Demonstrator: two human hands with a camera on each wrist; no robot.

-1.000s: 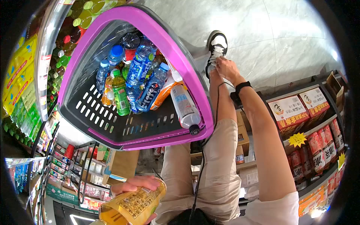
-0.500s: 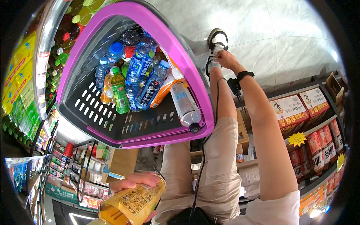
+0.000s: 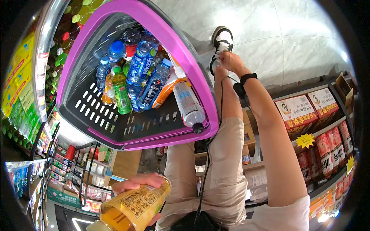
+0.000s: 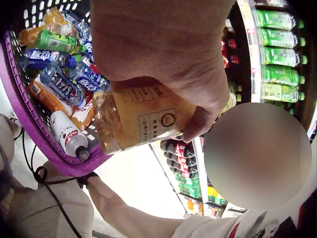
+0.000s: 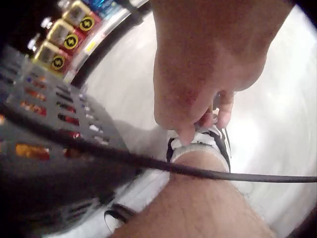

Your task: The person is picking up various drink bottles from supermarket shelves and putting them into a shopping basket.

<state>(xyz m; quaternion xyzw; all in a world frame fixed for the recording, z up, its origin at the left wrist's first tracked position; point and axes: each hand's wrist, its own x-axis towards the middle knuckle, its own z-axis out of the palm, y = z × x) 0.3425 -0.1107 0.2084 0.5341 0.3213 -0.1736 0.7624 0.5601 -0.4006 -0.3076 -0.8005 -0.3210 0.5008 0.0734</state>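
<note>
My left hand grips a large bottle of yellow drink, its cap end toward the lower left in the head view. In the left wrist view the thumb and palm of that hand wrap the bottle's label. My right hand is down at the laced top of a black-and-white shoe. Seen from the right wrist, the fingers of this hand bend down onto the shoe above the ankle; whether they pinch a lace is hidden.
A purple-rimmed basket holding several bottles stands left of the leg. Drink shelves run along the far left, and shelves with boxes stand at the right. A black cable hangs along the leg.
My right hand has moved slightly up toward the shoe in the head view, its fingers more curled. The basket appears shifted a little up and left. My left hand keeps its grip on the bottle.
</note>
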